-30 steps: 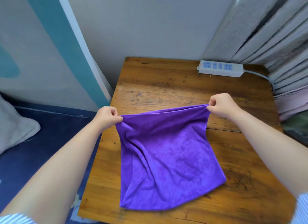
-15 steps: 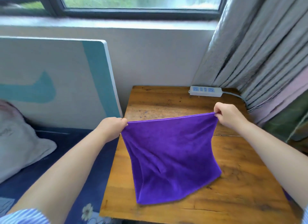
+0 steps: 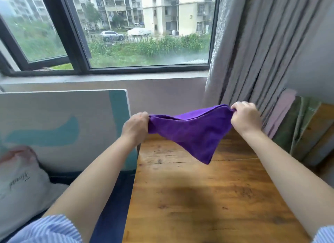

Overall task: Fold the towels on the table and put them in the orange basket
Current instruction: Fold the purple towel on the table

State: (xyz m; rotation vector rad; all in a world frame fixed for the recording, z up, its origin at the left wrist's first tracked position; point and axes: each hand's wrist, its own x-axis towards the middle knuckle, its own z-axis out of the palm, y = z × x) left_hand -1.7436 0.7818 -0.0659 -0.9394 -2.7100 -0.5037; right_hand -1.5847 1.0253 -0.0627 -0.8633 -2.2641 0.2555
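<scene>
The soft purple microfibre towel (image 3: 191,132) hangs in the air at the centre of the frame, lifted clear of the worn brown wooden table (image 3: 207,197) below it. Its top edge is stretched between two hands and its lower part droops to a point. The left hand (image 3: 135,128) has its fingers curled round the towel's left corner; the right hand (image 3: 244,116), a little higher and further right, pinches the other corner.

No crease or fold shows in the cloth, so I judge the folding is only starting. This towel has yet to be folded and carried to the orange basket, which is nowhere in view, nor are any other towels.

Behind the right hand hangs a grey pleated curtain (image 3: 262,43). A dark-framed window (image 3: 79,34) fills the upper left, and a white and teal board (image 3: 63,127) leans at the left.
</scene>
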